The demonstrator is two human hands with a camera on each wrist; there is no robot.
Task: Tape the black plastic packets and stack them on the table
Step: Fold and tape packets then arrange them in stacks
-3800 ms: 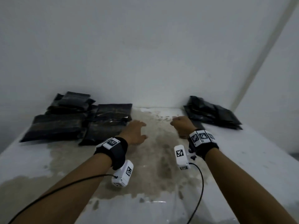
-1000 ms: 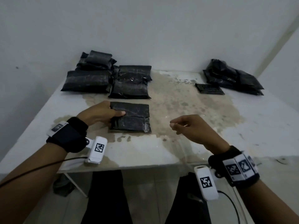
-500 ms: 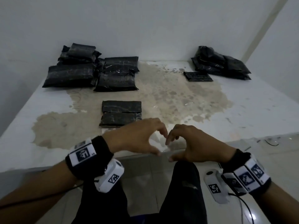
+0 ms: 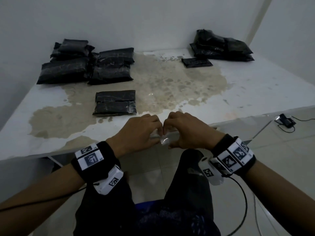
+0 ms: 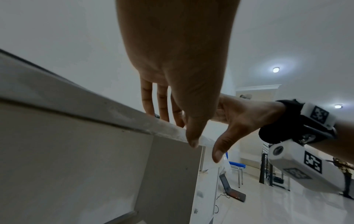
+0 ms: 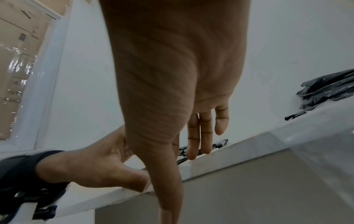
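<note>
Two hands at near table edge, fingertips meeting: left hand (image 4: 138, 132) and right hand (image 4: 185, 129) each hook fingers over the lip, thumbs under. Small clear crumpled piece, prob. tape (image 4: 165, 141), sits betw. the thumbs; which hand grips it – cannot tell. Fingers part-curled, not fisted.

1 folded black packet (image 4: 115, 103), flat, just beyond left hand, apart from it. Open tabletop to its right, up to the far wall.

Stack, black packets, far-left corner (image 4: 85, 67), several, overlapping, against wall.
Pile, black packets, far-right corner (image 4: 223, 46), looser, crumpled.
1 small flat black packet (image 4: 196, 62) just in front of that pile.

Table (image 4: 255, 86): white top, large tan stain/worn patch across centre; right side bare. Grey apron below edge (image 5: 76, 151).

Room: white walls, pale tiled floor (image 4: 281, 150); small black device w/ cable on floor, right (image 4: 285, 120). Ceiling lamp lit (image 5: 276, 69). Laptop on floor (image 5: 232, 191), wrist view.
</note>
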